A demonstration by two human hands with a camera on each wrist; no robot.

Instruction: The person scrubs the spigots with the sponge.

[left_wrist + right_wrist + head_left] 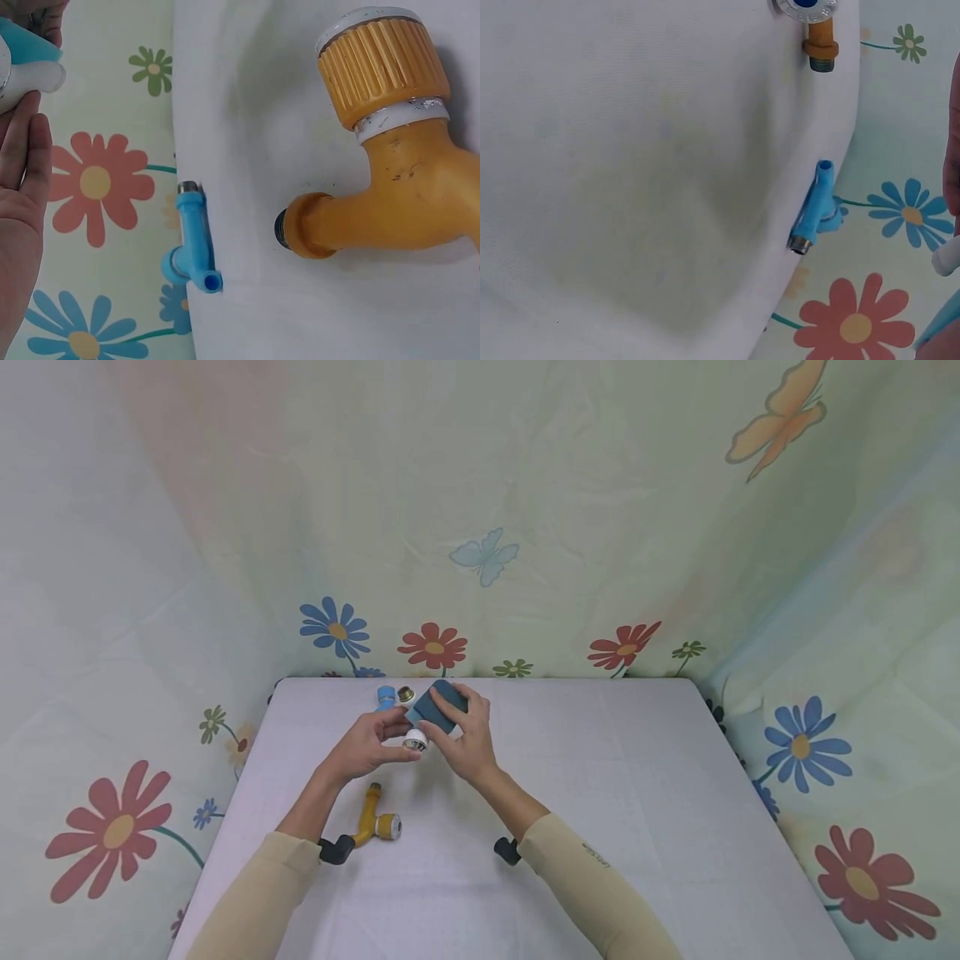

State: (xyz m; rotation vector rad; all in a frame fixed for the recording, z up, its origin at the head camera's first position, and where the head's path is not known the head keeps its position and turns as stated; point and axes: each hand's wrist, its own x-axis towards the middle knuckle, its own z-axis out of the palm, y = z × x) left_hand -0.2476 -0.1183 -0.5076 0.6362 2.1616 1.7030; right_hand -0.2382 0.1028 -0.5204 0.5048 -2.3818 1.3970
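Note:
My left hand (367, 745) grips a white tap (415, 740) above the far part of the table. The tap's round knob faces me, and its brass threaded end shows behind the fingers. My right hand (467, 735) holds a dark blue, sponge-like block (447, 703) with a lighter blue face, its thumb and fingers spread over it. The block lies against the tap, covering its middle. In the left wrist view, the tap's white spout (39, 77) sticks out below the light blue face, over the left fingers. At the right wrist view's edge, only part of the right hand appears.
A yellow tap (367, 814) with a ribbed knob lies on the white-covered table (600, 827), close to my left forearm. Behind the hands, near the far edge, lies a blue tap (386, 696). Flowered curtains (555, 477) surround the table.

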